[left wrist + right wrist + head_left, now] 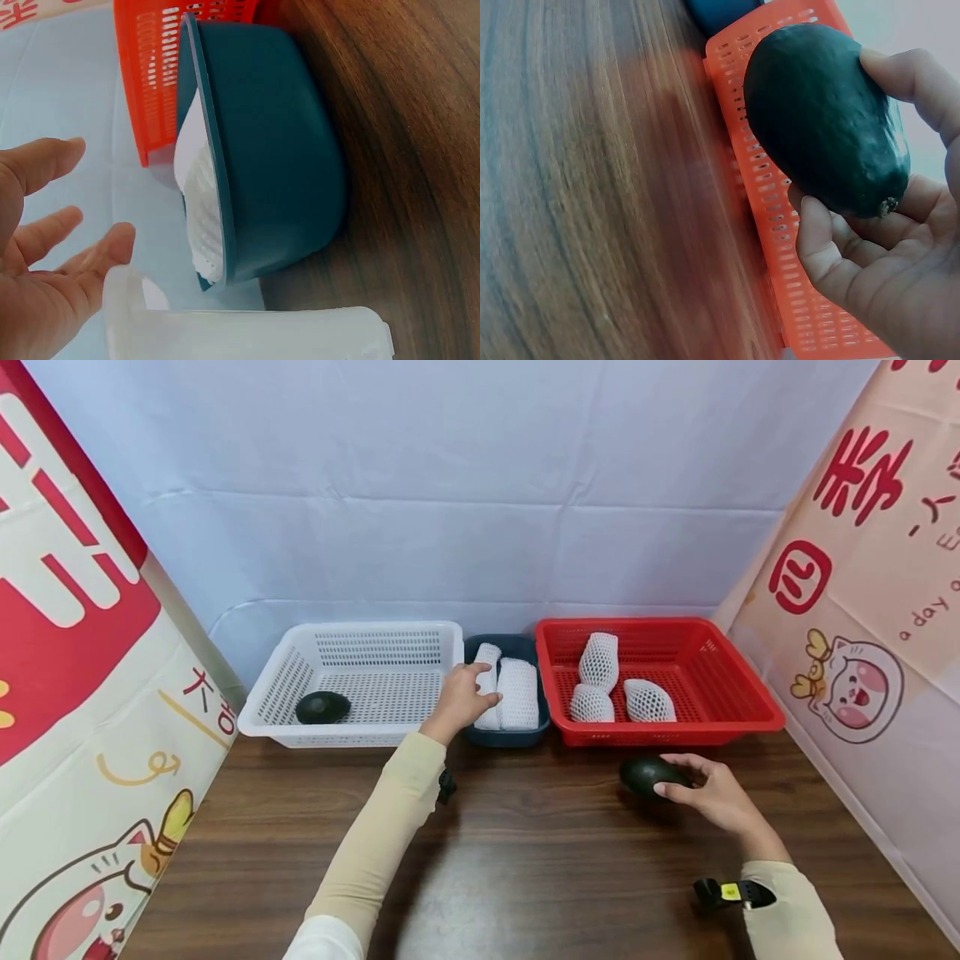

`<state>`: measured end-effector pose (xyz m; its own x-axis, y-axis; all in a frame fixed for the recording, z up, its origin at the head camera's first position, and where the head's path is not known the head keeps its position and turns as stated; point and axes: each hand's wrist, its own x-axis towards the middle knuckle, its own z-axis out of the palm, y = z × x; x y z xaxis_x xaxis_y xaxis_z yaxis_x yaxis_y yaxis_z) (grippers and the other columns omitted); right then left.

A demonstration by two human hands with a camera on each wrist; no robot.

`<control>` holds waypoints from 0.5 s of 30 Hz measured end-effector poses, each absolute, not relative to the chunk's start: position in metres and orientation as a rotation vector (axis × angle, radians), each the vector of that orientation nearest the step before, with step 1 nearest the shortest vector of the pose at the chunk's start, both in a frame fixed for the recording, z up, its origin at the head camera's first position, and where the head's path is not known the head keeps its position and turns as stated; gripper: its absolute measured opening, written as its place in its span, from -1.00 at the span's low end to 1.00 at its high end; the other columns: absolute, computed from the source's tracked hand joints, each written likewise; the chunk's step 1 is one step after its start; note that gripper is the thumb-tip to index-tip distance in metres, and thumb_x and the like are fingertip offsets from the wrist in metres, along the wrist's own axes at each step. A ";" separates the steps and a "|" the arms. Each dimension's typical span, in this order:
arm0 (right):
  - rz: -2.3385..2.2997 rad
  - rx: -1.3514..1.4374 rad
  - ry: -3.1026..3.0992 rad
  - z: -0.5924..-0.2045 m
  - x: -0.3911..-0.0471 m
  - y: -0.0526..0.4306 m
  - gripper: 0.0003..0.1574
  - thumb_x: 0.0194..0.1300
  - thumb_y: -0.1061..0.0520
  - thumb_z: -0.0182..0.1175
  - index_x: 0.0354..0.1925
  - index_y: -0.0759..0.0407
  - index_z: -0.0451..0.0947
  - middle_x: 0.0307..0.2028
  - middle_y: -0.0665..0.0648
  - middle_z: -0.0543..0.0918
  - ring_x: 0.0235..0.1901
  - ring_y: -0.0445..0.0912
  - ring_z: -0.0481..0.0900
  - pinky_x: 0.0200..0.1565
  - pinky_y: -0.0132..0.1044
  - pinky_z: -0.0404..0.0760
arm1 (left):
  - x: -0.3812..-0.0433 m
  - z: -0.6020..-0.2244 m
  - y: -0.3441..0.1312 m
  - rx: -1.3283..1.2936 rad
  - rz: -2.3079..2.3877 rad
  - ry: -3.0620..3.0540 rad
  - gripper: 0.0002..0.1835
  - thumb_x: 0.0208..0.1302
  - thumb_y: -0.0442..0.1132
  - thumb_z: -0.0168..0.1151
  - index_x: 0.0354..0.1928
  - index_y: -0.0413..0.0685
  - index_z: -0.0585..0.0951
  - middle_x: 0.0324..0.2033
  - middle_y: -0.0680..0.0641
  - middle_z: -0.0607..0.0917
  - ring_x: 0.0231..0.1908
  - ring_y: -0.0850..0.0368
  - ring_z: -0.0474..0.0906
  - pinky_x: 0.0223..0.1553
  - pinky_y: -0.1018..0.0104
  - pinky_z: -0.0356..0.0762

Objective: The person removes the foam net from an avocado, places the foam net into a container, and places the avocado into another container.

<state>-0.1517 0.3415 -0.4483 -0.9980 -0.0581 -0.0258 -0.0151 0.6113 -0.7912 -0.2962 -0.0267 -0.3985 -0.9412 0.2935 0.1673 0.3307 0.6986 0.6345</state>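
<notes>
My right hand (716, 797) grips a dark green avocado (647, 775) between thumb and fingers, above the table in front of the red basket. In the right wrist view the stem end of the avocado (821, 120) faces the palm. My left hand (459, 700) hovers over the dark blue bin (508, 739) with its fingers apart. White foam net sleeves (517, 693) lie in that bin, near the fingertips. In the left wrist view the left hand (56, 255) holds nothing, and the sleeves (202, 214) show over the bin's rim.
The white basket (262, 714) on the left holds another avocado (322, 707). In the red basket (720, 693) on the right sit several net-wrapped fruits (649, 701). All three containers stand side by side on the brown wooden table (540, 860), before a pale cloth backdrop.
</notes>
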 end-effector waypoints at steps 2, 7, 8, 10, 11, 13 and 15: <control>-1.361 -0.061 2.782 -0.448 -0.151 0.342 -0.32 0.15 -0.01 0.32 0.13 0.33 0.41 -0.01 0.33 0.51 -0.13 0.10 0.41 -0.22 -0.18 0.48 | -0.296 -0.398 -0.026 -0.544 -1.072 -2.845 -0.44 0.14 -0.16 0.32 0.19 -0.14 0.46 0.01 -0.23 0.47 -0.17 0.00 0.51 -0.24 0.23 0.50; -1.357 -0.072 2.785 -0.448 -0.152 0.343 -0.32 0.14 -0.02 0.32 0.12 0.33 0.42 -0.01 0.32 0.51 -0.14 0.09 0.41 -0.22 -0.20 0.48 | -0.296 -0.399 -0.025 -0.538 -1.071 -2.859 -0.46 0.15 -0.17 0.31 0.18 -0.14 0.47 0.01 -0.23 0.46 -0.17 0.00 0.51 -0.24 0.21 0.50; -1.359 -0.071 2.782 -0.448 -0.152 0.343 -0.32 0.14 -0.02 0.32 0.12 0.33 0.42 -0.01 0.33 0.51 -0.14 0.09 0.41 -0.23 -0.19 0.48 | -0.296 -0.399 -0.025 -0.540 -1.076 -2.859 -0.46 0.15 -0.17 0.31 0.18 -0.15 0.47 0.02 -0.25 0.46 -0.17 0.00 0.51 -0.24 0.21 0.50; -1.366 -0.061 2.774 -0.449 -0.152 0.343 -0.32 0.14 -0.02 0.32 0.12 0.33 0.42 -0.01 0.33 0.51 -0.14 0.09 0.41 -0.23 -0.19 0.48 | -0.296 -0.400 -0.026 -0.551 -1.092 -2.855 -0.46 0.14 -0.18 0.32 0.17 -0.18 0.47 0.02 -0.28 0.45 -0.17 -0.01 0.51 -0.24 0.19 0.50; -1.373 -0.056 2.769 -0.449 -0.152 0.343 -0.32 0.14 -0.01 0.32 0.13 0.33 0.41 -0.01 0.33 0.50 -0.14 0.09 0.40 -0.24 -0.19 0.49 | -0.296 -0.400 -0.026 -0.560 -1.092 -2.853 -0.46 0.14 -0.19 0.32 0.17 -0.18 0.47 0.03 -0.29 0.45 -0.17 -0.02 0.51 -0.24 0.19 0.50; -1.371 -0.052 2.772 -0.449 -0.151 0.342 -0.32 0.14 -0.01 0.32 0.13 0.33 0.41 -0.01 0.32 0.50 -0.15 0.09 0.41 -0.24 -0.19 0.49 | -0.295 -0.401 -0.027 -0.598 -1.077 -2.842 -0.47 0.14 -0.19 0.32 0.16 -0.19 0.48 0.03 -0.29 0.45 -0.16 -0.03 0.52 -0.24 0.20 0.50; -1.363 -0.062 2.776 -0.449 -0.150 0.340 -0.31 0.12 -0.02 0.34 0.12 0.32 0.42 -0.02 0.31 0.51 -0.16 0.08 0.42 -0.25 -0.20 0.49 | -0.291 -0.400 -0.029 -0.666 -1.020 -2.832 -0.46 0.14 -0.17 0.33 0.16 -0.20 0.48 0.02 -0.27 0.47 -0.13 -0.04 0.51 -0.19 0.19 0.50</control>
